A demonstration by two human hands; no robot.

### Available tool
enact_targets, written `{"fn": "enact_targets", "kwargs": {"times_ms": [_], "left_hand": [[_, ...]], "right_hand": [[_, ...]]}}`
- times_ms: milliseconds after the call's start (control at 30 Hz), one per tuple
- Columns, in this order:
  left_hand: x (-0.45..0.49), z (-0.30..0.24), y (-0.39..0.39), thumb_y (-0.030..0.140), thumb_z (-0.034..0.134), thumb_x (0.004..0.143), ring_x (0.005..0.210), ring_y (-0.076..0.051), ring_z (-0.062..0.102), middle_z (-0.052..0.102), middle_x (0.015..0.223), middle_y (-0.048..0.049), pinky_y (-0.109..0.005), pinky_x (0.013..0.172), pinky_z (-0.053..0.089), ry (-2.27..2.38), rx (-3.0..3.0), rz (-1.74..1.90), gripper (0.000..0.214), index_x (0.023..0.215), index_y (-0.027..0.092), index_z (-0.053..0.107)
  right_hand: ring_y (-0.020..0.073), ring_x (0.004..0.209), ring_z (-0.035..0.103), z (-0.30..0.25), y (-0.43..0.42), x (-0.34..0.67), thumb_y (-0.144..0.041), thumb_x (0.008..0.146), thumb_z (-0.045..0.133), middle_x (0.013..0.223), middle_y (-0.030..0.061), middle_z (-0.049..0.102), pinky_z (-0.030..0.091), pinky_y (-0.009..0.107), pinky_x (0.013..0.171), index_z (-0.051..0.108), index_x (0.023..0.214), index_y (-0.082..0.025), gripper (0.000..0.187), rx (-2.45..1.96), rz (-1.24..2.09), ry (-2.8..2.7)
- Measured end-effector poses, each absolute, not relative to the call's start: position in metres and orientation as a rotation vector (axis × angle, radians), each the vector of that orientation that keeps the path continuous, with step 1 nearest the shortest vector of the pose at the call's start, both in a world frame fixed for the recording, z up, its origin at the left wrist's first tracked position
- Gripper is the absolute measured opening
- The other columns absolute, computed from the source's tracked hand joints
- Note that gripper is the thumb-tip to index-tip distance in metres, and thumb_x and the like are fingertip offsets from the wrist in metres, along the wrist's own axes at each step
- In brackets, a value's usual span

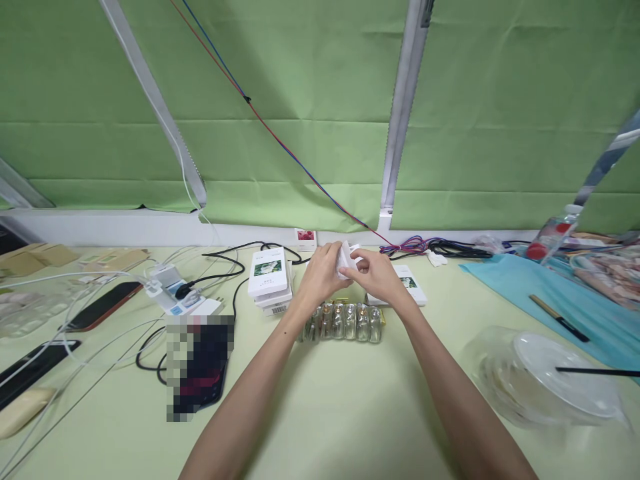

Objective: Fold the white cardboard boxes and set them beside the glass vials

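Note:
Both of my hands meet over the middle of the table, around a small piece of white folded paper or thin card [346,260]. My left hand [320,272] grips its left side with bent fingers. On the other side, the fingertips of my right hand [379,275] pinch the edge. Just below my hands stands a row of several small clear glass bottles [350,321], partly covered by my left wrist. A stack of white boxes with a green picture [267,270] sits left of my left hand. More white boxes [410,283] lie behind my right wrist, partly hidden.
At left are a power strip [193,303], cables and phones [105,307]. A clear plastic container [565,373] with a black stick stands at right. Behind it are a blue cloth [505,273], a knife-like tool [559,318] and a bottle [555,232]. Green blinds hang behind.

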State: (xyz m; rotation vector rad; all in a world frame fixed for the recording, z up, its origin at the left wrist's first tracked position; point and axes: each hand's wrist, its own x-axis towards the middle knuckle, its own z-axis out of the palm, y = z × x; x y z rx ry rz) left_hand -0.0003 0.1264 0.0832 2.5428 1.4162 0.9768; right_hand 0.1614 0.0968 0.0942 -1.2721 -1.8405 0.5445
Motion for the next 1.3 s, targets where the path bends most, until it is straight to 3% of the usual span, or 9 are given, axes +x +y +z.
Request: {"fn": "enact_targets", "kwargs": {"times_ms": [167,467,733,967,1167,1300], "left_hand": [[-0.002,0.086,0.123,0.019,0.069,0.074,0.112,-0.032,0.057,0.061,0.117,-0.0107,-0.043,0.094,0.048,1.31,2.535,1.019,0.084,0.149,0.021,0.032],[-0.004,0.087,0.123,0.019,0.067,0.078,0.109,-0.03,0.056,0.056,0.113,-0.0097,-0.041,0.091,0.049,1.278,2.541,0.957,0.066,0.14,0.025,0.045],[-0.005,0.086,0.126,0.029,0.078,0.075,0.112,-0.026,0.058,0.06,0.12,-0.0068,-0.037,0.093,0.047,1.206,2.473,1.094,0.055,0.121,0.023,0.048],[-0.004,0.092,0.124,0.028,0.083,0.069,0.096,-0.023,0.06,0.063,0.111,-0.0045,-0.032,0.08,0.046,1.233,2.434,1.108,0.059,0.116,0.022,0.047],[-0.006,0.095,0.122,0.031,0.085,0.066,0.084,-0.02,0.058,0.064,0.102,-0.0018,-0.029,0.074,0.044,1.226,2.383,1.093,0.062,0.115,0.023,0.047],[-0.006,0.096,0.122,0.035,0.086,0.066,0.077,-0.019,0.054,0.06,0.094,0.0005,-0.028,0.07,0.042,1.231,2.362,1.058,0.063,0.115,0.024,0.048]], "right_hand": [[0.0187,0.065,0.061,0.098,0.091,0.158,-0.038,0.086,0.068,0.073,0.0022,0.071,0.04,0.028,0.068,0.067,0.093,-0.022,0.018,-1.338,0.394,-1.949],[0.0248,0.08,0.07,0.102,0.088,0.158,-0.038,0.087,0.069,0.085,0.0072,0.077,0.045,0.032,0.077,0.072,0.095,-0.022,0.018,-1.322,0.334,-2.002],[0.0194,0.069,0.069,0.108,0.09,0.171,-0.049,0.089,0.064,0.085,0.0052,0.078,0.047,0.028,0.065,0.076,0.098,-0.02,0.033,-1.198,0.501,-1.831],[0.0135,0.047,0.058,0.107,0.095,0.179,-0.047,0.085,0.064,0.085,0.0085,0.078,0.046,0.027,0.046,0.072,0.096,-0.016,0.034,-1.158,0.646,-1.559],[0.0127,0.051,0.057,0.108,0.098,0.18,-0.041,0.079,0.068,0.087,0.0078,0.074,0.049,0.027,0.052,0.07,0.09,-0.016,0.028,-1.136,0.522,-1.328],[0.0113,0.055,0.054,0.106,0.1,0.18,-0.044,0.077,0.07,0.093,0.0066,0.072,0.047,0.027,0.058,0.071,0.099,-0.017,0.035,-1.226,0.48,-1.356]]}}
